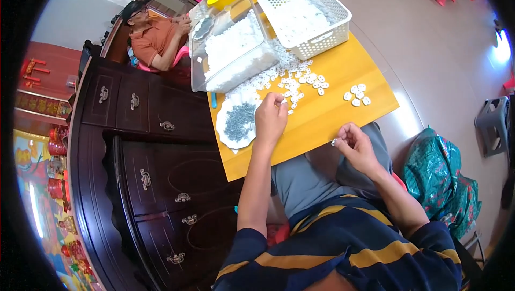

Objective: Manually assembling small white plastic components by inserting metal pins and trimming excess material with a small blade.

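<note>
Seen from the head camera, the left hand (270,119) is rested on the yellow table (327,114), its fingers curled narrowly around a small white piece at the fingertips, at 12 o'clock of the palm. A white plate of small grey screws (237,121) is found just beside this hand, at its 9 o'clock. Loose white plastic pieces (300,79) are scattered at its 1 o'clock, near the fingertips but apart from them. The right hand (357,148) is held over the lap, off the table's edge, with a tiny white piece (334,142) pinched between thumb and fingertips at its 9 o'clock. A clear bin (230,49) and a white basket (308,14) are set further back.
</note>
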The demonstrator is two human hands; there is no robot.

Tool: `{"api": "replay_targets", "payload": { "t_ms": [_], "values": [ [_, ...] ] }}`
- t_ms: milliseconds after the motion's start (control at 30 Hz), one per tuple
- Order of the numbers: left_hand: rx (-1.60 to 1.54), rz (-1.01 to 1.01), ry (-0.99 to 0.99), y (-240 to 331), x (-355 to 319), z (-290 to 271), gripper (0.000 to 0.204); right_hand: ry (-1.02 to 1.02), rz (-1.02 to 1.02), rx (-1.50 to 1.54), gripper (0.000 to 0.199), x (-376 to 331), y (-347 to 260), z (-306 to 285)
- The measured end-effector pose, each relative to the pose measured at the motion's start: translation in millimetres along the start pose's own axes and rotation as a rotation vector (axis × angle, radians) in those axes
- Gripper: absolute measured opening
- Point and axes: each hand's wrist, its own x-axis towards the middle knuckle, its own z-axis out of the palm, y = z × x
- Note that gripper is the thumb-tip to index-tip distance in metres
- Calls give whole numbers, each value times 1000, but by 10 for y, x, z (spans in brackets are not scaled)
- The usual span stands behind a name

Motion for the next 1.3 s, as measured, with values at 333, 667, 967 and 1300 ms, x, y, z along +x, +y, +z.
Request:
{"api": "replay_targets", "payload": {
  "t_ms": [333, 667, 967, 1300],
  "values": [
    [-664, -203, -191, 434, -541, 91, 19, 21, 61, 81, 11, 9, 75, -30],
    [-790, -183, -359, 444, -808, 215, 29, -45, 63, 158, 13, 15, 39, 9],
    [-768, -144, -307, 509, -829, 223, 27, -25, 49, 130, 13, 12, 54, 8],
    [-853, -247, -168, 345, -910, 399, 15, -20, 79, 142, 14, 29, 144, -57]
  ]
}}
